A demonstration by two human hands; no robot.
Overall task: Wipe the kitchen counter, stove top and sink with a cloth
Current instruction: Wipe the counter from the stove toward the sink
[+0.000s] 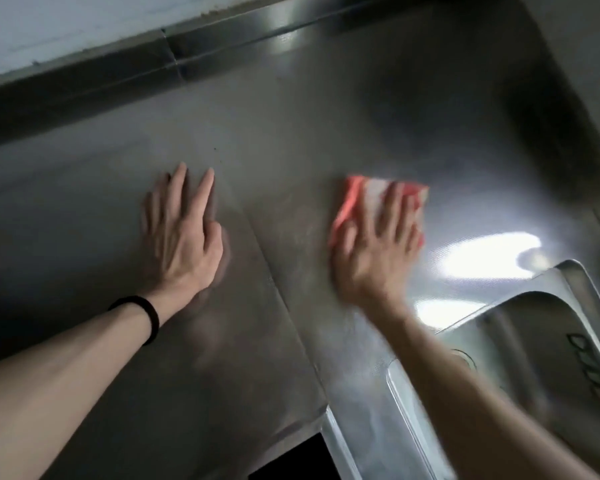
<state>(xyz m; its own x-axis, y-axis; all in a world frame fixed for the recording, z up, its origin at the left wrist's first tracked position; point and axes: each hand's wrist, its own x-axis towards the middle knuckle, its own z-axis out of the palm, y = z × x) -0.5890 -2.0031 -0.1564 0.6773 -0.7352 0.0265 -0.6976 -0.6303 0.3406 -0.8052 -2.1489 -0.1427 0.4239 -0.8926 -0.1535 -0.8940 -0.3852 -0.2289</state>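
A red and white cloth (361,199) lies flat on the steel kitchen counter (291,116). My right hand (378,244) presses down on the cloth with its fingers spread, and it looks blurred. My left hand (184,237) rests flat on the counter to the left of the cloth, fingers apart, holding nothing; a black band sits on its wrist. The steel sink (534,306) is at the lower right, partly hidden by my right forearm. No stove top is in view.
A raised steel back edge (153,67) runs along the wall at the top. A seam crosses the counter between my hands. A dark opening (291,459) shows at the bottom edge. Bright light reflects off the counter beside the sink.
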